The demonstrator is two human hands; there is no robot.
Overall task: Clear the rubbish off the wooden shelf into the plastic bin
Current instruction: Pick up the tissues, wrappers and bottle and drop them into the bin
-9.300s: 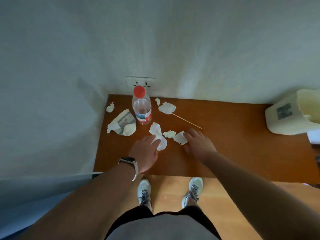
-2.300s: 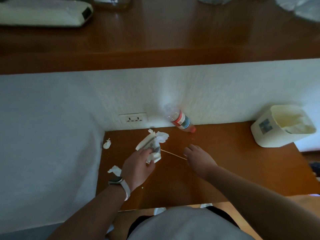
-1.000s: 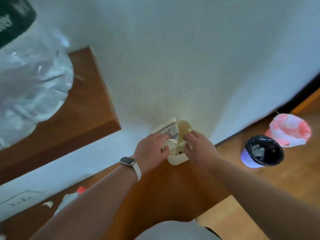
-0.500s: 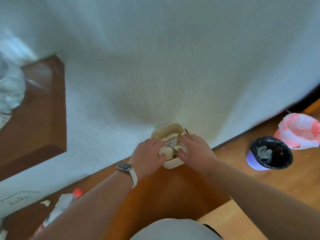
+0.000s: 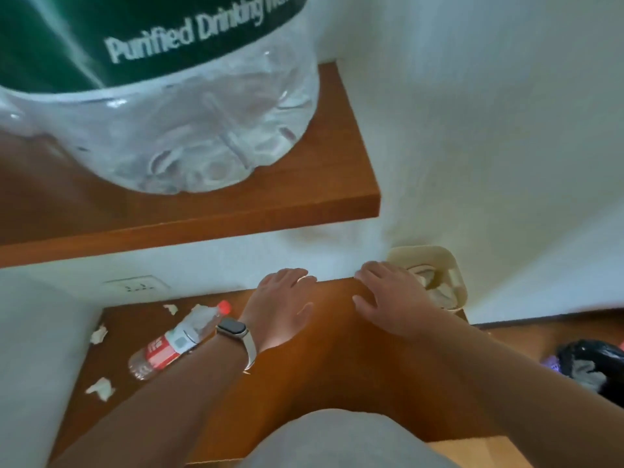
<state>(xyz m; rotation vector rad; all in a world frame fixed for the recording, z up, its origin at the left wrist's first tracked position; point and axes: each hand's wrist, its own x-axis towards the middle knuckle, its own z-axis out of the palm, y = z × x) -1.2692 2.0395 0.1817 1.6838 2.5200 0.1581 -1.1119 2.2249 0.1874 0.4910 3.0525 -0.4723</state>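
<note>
The cream plastic bin (image 5: 452,265) stands at the right end of the lower wooden shelf (image 5: 337,366), against the wall, with crumpled paper inside it. My right hand (image 5: 388,298) hovers open just left of the bin, empty. My left hand (image 5: 283,305), with a watch on the wrist, is open and empty over the middle of the shelf. A clear bottle with a red cap and red label (image 5: 175,339) lies on its side to the left. Small paper scraps (image 5: 99,388) lie near the shelf's left end, and another scrap (image 5: 98,334) sits by the wall.
An upper wooden shelf (image 5: 236,211) overhangs, carrying a big clear water jug (image 5: 169,113) with a green label. A wall socket (image 5: 135,285) sits behind the lower shelf. On the floor at right stands a purple basket with a black liner (image 5: 587,369).
Both hands have left the bin and moved left, now empty; the paper they held lies inside the bin. My view has swung back left toward the shelf.
</note>
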